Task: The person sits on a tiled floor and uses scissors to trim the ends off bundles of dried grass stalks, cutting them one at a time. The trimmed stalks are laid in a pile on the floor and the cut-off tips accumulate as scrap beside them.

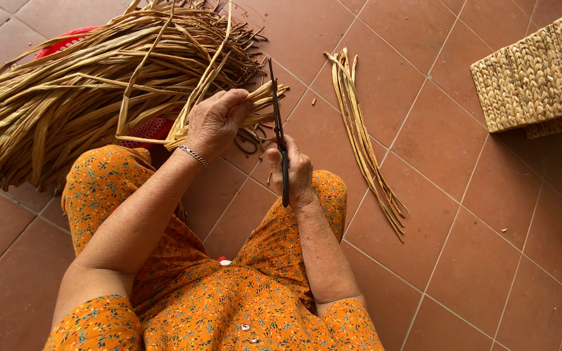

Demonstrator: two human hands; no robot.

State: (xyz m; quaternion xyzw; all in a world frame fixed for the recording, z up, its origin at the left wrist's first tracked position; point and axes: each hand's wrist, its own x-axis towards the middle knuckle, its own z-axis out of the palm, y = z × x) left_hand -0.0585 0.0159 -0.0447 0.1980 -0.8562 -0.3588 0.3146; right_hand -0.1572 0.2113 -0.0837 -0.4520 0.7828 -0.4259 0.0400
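Red plastic basket (66, 40) at 10 o'clock under dried straw-coloured reeds (53, 97); left hand (216, 120) fist-clamps reed bundle (265, 101); right hand (294, 172) grips black scissors (280, 133).

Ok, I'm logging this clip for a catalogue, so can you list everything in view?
Dried reed pile: one, straw-tan, upper left on the floor.
Red basket: one, red, under the pile.
Cut strips: one small bundle, tan, on the tiles at centre right.
Woven panel: one, tan, upper right corner.
Tiled floor: terracotta.
Scissors: one pair, black, in the right hand.
Bracelet: one, silver, left wrist.
Left hand: grips a bunch of strips.
Right hand: holds the scissors.
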